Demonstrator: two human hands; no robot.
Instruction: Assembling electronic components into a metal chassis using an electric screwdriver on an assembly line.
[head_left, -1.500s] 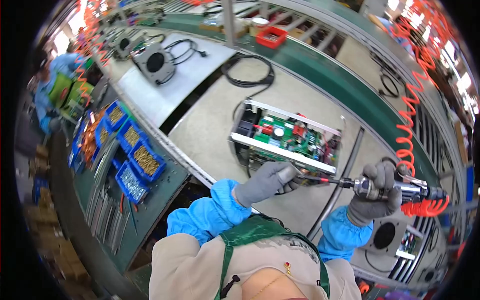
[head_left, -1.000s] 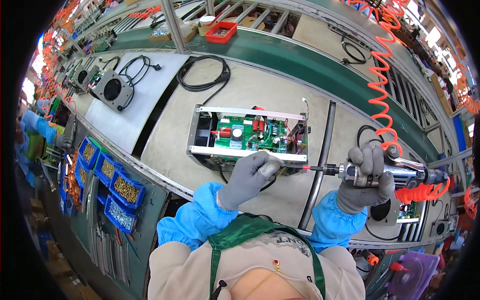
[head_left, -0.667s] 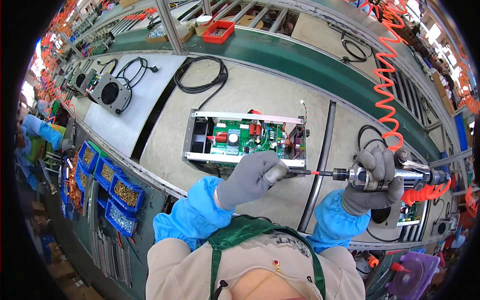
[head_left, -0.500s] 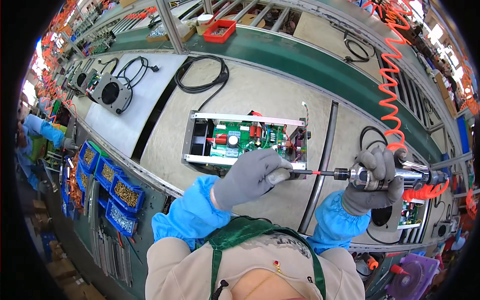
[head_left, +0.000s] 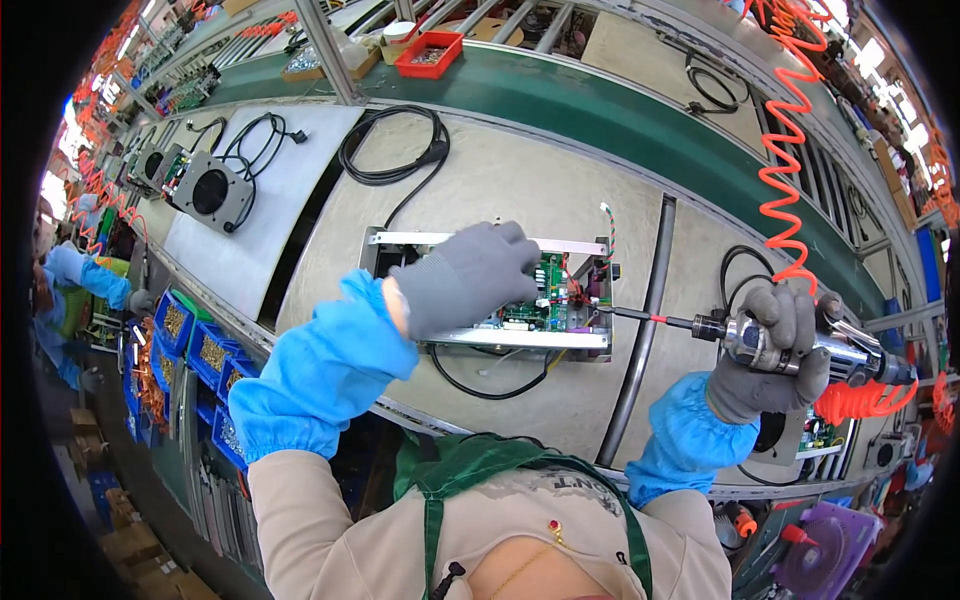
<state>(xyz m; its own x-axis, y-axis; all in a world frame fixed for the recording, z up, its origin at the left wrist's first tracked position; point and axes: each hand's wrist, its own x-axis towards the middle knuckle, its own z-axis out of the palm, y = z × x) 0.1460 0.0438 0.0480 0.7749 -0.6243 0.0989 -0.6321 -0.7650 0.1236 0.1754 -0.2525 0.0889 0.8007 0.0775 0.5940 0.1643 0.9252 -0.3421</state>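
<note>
A metal-framed circuit-board unit [head_left: 553,300] lies before me, its green board bare between two silver rails. My left hand [head_left: 475,275], grey-gloved, reaches over its left part, fingers curled down around the frame. The thumb and the spots its fingertips touch are hidden. My right hand [head_left: 775,345] is wrapped round a silver air screwdriver [head_left: 745,340], held level. The long bit [head_left: 650,318], with a red band, points left and its tip meets the unit's right end. A black cable [head_left: 490,390] loops out below the near rail.
A coiled orange air hose [head_left: 782,190] hangs at the right. A black power cord [head_left: 390,180] lies coiled beyond the unit. Blue bins [head_left: 215,350] of fasteners stand at the left, and a red tray [head_left: 430,55] sits on the far ledge. A roller gap [head_left: 650,300] crosses the bench.
My left hand has left the bit and moved left and away from me onto the unit. The screwdriver's bit tip has shifted up to the unit's right end. The near rail has moved toward me.
</note>
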